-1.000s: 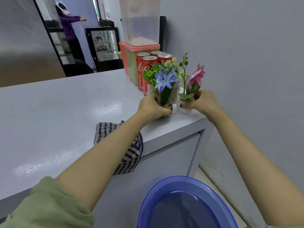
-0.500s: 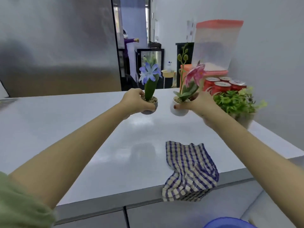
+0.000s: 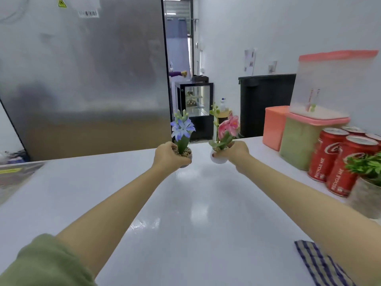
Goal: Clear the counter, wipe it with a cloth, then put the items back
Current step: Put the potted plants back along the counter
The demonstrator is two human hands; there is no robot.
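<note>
Stretched forward side by side, your left hand (image 3: 167, 156) grips the small grey blue-flowered pot (image 3: 186, 154), your right hand (image 3: 237, 153) the white pink-flowered pot (image 3: 219, 159).

Back of the room
A steel fridge (image 3: 82, 79) with a yellow warning sticker (image 3: 61, 3) stands left; a glass display case (image 3: 196, 100) and black cabinet (image 3: 266, 100) stand farther right.

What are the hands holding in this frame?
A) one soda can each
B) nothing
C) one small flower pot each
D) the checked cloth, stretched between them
C: the left hand grips the blue-flower pot and the right hand grips the pink-flower pot.
</note>
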